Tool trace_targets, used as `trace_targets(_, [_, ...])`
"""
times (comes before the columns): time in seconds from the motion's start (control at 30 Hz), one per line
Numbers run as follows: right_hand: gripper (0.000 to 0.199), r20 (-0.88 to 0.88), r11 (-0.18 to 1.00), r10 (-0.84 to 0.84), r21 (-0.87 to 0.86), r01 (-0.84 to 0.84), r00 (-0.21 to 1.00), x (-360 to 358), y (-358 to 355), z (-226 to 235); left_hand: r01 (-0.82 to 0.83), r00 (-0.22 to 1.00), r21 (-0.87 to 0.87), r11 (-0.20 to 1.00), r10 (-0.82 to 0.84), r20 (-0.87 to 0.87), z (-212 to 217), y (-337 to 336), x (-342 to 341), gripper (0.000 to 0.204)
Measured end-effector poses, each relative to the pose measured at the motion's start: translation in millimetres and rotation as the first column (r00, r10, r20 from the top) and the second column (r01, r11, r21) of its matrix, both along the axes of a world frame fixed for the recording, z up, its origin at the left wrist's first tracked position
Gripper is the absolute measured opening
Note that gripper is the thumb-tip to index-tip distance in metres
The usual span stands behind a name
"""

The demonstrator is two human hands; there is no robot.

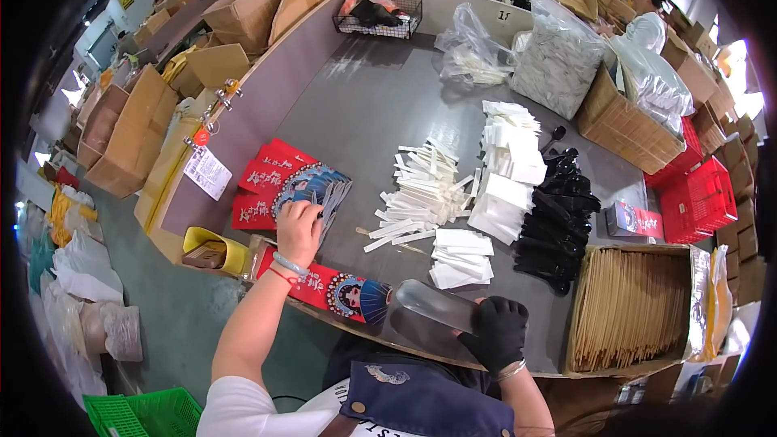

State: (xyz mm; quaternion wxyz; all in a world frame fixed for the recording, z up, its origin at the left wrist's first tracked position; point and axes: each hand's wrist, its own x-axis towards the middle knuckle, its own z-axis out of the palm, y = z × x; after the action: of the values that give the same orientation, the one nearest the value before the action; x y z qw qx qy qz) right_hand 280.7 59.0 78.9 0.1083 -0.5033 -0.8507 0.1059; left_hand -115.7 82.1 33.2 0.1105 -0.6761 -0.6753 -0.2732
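Note:
My bare left hand (298,231), fingers curled together, pinches at the fanned stack of red printed paper sleeves (263,186) with blue figures. In my black-gloved right hand (495,332) is the end of a long, rounded, translucent grey piece (429,303), its exact kind unclear. The other end of that piece lies close to a single red sleeve (348,294) along the table's near edge. Ahead lie a heap of thin white paper strips (425,190), folded white napkins (461,257) and a long pile of black plastic spoons (558,214).
A carton of wooden sticks (631,307) stands at the near right. Red baskets (700,202), a carton (627,117) and a filled clear bag (558,57) line the right side. A yellow container (217,249) is at the left edge; a wire basket (379,18) is at the back.

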Motion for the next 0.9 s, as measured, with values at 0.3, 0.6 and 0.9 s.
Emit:
trace_targets(0.3, [0.053, 0.005, 0.999, -0.022, -0.03, 0.022, 1.0, 4.6, -1.7, -2.6, 0.103, 0.957, -0.107, 0.989, -0.07, 0.28, 12.8, -32.6, 65.5, 0.033])
trace_targets(0.6, [0.059, 0.112, 0.999, 0.035, -0.01, -0.034, 0.993, 2.4, -2.7, -4.3, 0.01, 0.956, -0.422, 0.906, 0.115, 0.271, -35.0, -76.8, 128.4, 0.09])
trace_targets(0.9, [0.052, 0.117, 0.948, 0.138, -0.303, -0.097, 0.984, -20.1, -1.8, -4.5, 0.07, 0.925, -0.404, 0.912, 0.093, 0.369, -37.3, -73.9, 120.5, 0.089])
